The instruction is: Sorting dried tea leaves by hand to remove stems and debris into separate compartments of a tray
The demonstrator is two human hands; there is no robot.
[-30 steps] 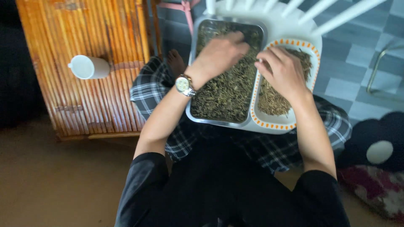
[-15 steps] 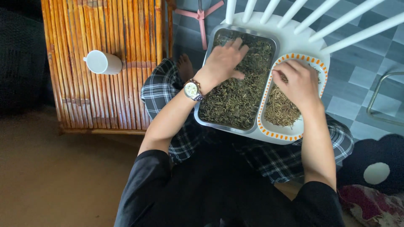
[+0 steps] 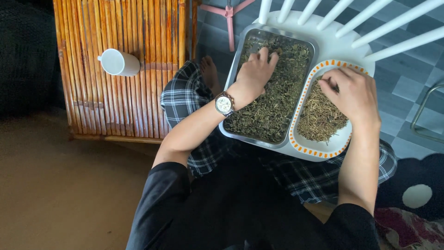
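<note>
Item one: your left hand [image 3: 255, 74], palm down with the fingers spread, pressed into the dried green leaves [image 3: 273, 99] that fill the metal tray [image 3: 240, 51]. It grips nothing; the fingertips rest among the leaves at the far end of the tray. A wristwatch [image 3: 224, 104] with a pale dial sits on that wrist, just behind the hand.

Item two: your right hand [image 3: 351, 95], over the oval dish [image 3: 319, 148] with the orange-patterned rim. Its fingers are curled together at the far end of a heap of brownish stems [image 3: 321, 118]; whether they pinch any stems, you cannot tell from this view. The heap lies under and just below the hand.

Item three: tray and dish, side by side and touching, the tray to the left of your right hand, the dish to the right of your left hand. Both rest on the seat of a white chair [image 3: 333, 44], whose spindles rise beyond your hands.

Item four: a white mug [image 3: 119, 62], lying on its side on a bamboo table [image 3: 138, 92], well to the left of your left hand.

Item five: checked trousers [image 3: 185, 97] beneath your forearms, a bare foot [image 3: 210, 76] just left of the tray.
</note>
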